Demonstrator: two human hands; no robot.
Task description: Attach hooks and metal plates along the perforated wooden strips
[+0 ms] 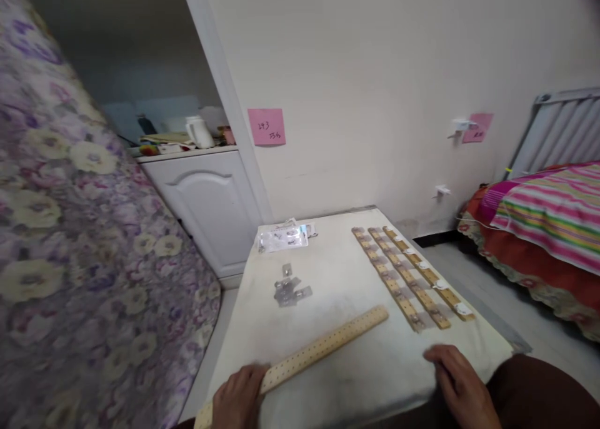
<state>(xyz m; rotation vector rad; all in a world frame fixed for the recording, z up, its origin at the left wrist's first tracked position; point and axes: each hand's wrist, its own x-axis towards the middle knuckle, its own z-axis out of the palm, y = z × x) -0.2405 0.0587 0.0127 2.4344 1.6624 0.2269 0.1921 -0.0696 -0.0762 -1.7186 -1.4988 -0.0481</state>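
Observation:
A long pale wooden strip (pixel 323 348) dotted with rows of small holes lies slantwise across the front of the white-topped table (pixel 328 279). My left hand (pixel 239 394) is closed over its near-left part, and a bit of the strip shows below the hand. My right hand (pixel 459 379) rests at the table's front edge, fingers loosely bent and apart, holding nothing. Beyond it lie three narrow wooden strips (pixel 398 291) side by side, bearing clear pieces on two and white pieces on the third. A small pile of clear hook-like pieces (pixel 288 290) sits left of centre.
Clear plastic packaging (pixel 284 237) lies at the table's back left. A pale wall with a pink note (pixel 267 127) rises behind. To the left hang a floral curtain (pixel 94 260) and a white cabinet (pixel 206 204); a bed with a striped cover (pixel 553 210) stands right.

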